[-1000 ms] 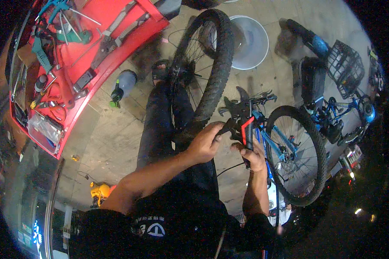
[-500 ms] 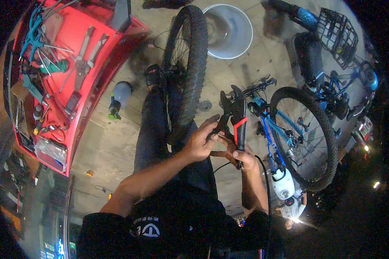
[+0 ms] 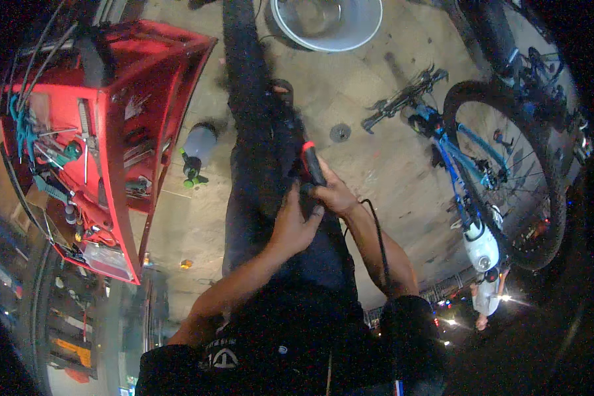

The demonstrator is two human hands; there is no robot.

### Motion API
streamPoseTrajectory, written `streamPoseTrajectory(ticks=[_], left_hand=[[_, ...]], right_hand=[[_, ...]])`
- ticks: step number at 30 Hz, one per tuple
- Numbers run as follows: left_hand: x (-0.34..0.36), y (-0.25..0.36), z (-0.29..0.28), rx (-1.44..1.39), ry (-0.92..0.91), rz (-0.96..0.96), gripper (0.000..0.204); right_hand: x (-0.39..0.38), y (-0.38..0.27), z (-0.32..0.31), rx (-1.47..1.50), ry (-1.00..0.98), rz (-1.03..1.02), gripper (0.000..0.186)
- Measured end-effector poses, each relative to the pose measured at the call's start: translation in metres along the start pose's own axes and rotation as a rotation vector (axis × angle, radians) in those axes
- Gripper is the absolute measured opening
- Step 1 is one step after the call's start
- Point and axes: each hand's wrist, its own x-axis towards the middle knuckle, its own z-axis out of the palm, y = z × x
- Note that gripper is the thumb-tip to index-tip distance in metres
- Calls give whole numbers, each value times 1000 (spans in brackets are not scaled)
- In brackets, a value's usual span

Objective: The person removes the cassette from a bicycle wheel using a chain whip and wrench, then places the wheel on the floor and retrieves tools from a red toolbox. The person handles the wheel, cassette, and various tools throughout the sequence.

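Note:
Black-handled pliers with red trim (image 3: 312, 164), apparently a cable cutter, are in front of my dark trousers. My right hand (image 3: 335, 193) is closed round the lower end of a handle. Beside it, my left hand (image 3: 293, 226) has thumb and fingers closed on a dark part at the handle ends. The jaws are lost against the dark cloth. A long dark shape (image 3: 245, 56) runs up beyond my hands; it is blurred, and whether it is a tyre edge-on or my trouser leg I cannot tell.
At left stands a red tool cart (image 3: 120, 191) with assorted tools. A spray bottle (image 3: 199, 146) is on the floor beside it. A whitish tub (image 3: 350, 43) sits ahead. To the right is a blue bicycle (image 3: 465, 175); a person in white (image 3: 487, 297) is farther off.
The view has shifted. The knobby wheel that was plain before is no longer clearly visible. My hands and the pliers have drawn in against the dark trousers, and the open jaws no longer stand out.

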Motion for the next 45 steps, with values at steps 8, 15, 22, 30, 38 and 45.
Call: streamPoseTrajectory(ticks=[8,15,22,30,38,45], left_hand=[[33,-5,21,213,203,197,103],[63,15,27,154,-59,94,98],[70,11,16,476,45,162,98],[75,10,-8,-52,-98,-160,107],[73,57,18,-222,-145,-310,87],[93,28,-17,409,-292,268,62]], right_hand=[[-66,-25,-37,70,-24,-81,64],[-67,-14,-31,-273,-1,-165,64],[-49,15,-28,-174,-94,109,48],[-27,-7,-9,-373,-72,-287,98],[-44,-27,-17,-466,-19,-123,103],[2,33,-20,-52,-85,-373,79]])
